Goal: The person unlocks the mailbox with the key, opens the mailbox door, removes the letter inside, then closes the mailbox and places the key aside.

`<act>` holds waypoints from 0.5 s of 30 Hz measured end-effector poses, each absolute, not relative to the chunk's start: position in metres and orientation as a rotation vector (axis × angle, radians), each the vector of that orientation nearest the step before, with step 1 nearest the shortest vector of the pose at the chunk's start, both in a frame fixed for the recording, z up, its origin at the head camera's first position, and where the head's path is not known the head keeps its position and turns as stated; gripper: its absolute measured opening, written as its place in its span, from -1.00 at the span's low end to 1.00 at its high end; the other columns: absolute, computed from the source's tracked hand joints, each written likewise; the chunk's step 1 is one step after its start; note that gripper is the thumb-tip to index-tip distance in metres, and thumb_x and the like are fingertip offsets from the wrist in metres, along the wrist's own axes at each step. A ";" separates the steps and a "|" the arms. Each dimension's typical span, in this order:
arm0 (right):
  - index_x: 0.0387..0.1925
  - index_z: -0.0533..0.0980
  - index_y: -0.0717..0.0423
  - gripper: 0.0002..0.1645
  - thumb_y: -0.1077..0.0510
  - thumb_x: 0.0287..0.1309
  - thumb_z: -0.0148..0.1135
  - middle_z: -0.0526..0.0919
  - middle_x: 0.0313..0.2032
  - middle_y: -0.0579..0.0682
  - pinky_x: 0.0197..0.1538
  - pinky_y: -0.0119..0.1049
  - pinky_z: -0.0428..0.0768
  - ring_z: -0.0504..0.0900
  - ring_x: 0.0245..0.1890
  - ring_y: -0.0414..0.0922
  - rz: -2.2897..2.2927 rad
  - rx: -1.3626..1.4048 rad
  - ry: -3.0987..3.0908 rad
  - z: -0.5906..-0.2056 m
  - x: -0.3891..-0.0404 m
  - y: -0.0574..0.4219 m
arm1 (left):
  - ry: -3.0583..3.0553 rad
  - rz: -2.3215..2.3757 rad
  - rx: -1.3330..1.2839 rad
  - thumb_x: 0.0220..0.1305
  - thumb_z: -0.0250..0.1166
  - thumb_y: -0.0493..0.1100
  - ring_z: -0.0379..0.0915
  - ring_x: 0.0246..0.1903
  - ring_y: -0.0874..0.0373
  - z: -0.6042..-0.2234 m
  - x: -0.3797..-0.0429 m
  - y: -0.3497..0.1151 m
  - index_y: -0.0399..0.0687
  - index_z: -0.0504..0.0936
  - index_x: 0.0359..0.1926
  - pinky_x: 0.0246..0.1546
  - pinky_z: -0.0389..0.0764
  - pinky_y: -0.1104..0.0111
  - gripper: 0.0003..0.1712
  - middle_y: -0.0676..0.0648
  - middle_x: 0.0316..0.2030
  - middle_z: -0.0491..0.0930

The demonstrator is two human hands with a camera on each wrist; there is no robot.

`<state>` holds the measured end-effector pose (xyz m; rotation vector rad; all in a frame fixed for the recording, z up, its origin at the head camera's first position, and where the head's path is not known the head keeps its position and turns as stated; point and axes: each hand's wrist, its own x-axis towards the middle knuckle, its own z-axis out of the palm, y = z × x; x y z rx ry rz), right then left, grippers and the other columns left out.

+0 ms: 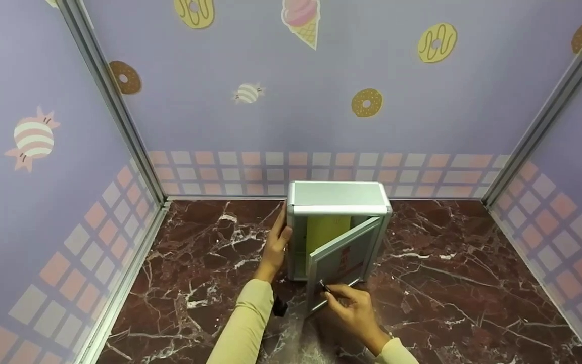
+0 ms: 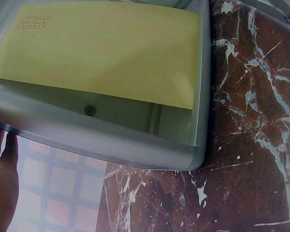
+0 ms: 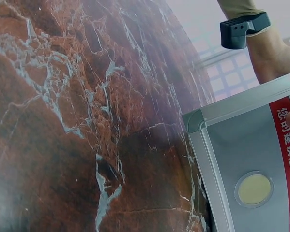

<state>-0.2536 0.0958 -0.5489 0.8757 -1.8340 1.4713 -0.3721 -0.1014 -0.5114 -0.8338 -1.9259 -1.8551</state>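
Note:
A silver metal box (image 1: 339,194) stands upright on the marble surface, its hinged door (image 1: 344,263) swung partly out toward me. Inside leans a yellow envelope (image 2: 101,48) with a small red printed mark. My left hand (image 1: 274,250) touches the box's left outer side with extended fingers; the left wrist view shows its fingertips (image 2: 10,145) against the frame. At the door's free edge, my right hand (image 1: 354,308) pinches a small dark key-like piece (image 1: 325,287). The door has a red strip (image 3: 286,145) with white characters and a round window (image 3: 254,189).
The brown-red marble surface (image 1: 452,273) spreads around the box. Purple patterned walls (image 1: 321,116) enclose it at the back and both sides, joined by metal corner posts (image 1: 114,101). A black wrist device (image 3: 244,30) sits on the left wrist.

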 end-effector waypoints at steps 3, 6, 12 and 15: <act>-0.39 0.62 0.47 -0.68 0.74 -0.26 0.30 0.67 -0.49 0.28 -0.39 -0.45 0.64 0.69 -0.50 -0.09 1.459 0.866 -1.833 -0.549 -0.253 0.096 | -1.920 -1.856 -0.838 0.46 -0.08 -0.38 -0.14 0.42 -0.26 -0.512 -0.372 -0.101 -0.47 -0.04 0.46 0.40 -0.07 0.05 -0.36 -0.42 0.43 -0.04; -0.38 0.63 0.43 -0.65 0.74 -0.27 0.31 0.68 -0.48 0.25 -0.39 -0.44 0.65 0.70 -0.50 -0.08 1.461 0.859 -1.826 -0.550 -0.252 0.097 | -1.904 -1.864 -0.852 0.47 -0.08 -0.37 -0.14 0.42 -0.27 -0.512 -0.372 -0.102 -0.49 -0.04 0.46 0.40 -0.06 0.06 -0.37 -0.43 0.43 -0.04; -0.38 0.61 0.50 -0.70 0.74 -0.24 0.30 0.69 -0.47 0.25 -0.40 -0.42 0.65 0.70 -0.53 0.05 1.475 0.891 -1.817 -0.552 -0.252 0.099 | -1.907 -1.862 -0.839 0.49 -0.07 -0.32 -0.12 0.42 -0.27 -0.511 -0.372 -0.102 -0.47 -0.03 0.46 0.40 -0.04 0.09 -0.36 -0.40 0.43 -0.02; -0.37 0.61 0.50 -0.71 0.73 -0.21 0.30 0.68 -0.47 0.28 -0.38 -0.43 0.65 0.70 -0.52 0.05 1.484 0.894 -1.828 -0.552 -0.252 0.101 | -1.910 -1.864 -0.833 0.48 -0.07 -0.32 -0.12 0.42 -0.26 -0.511 -0.371 -0.102 -0.46 -0.02 0.46 0.40 -0.04 0.10 -0.36 -0.37 0.44 -0.02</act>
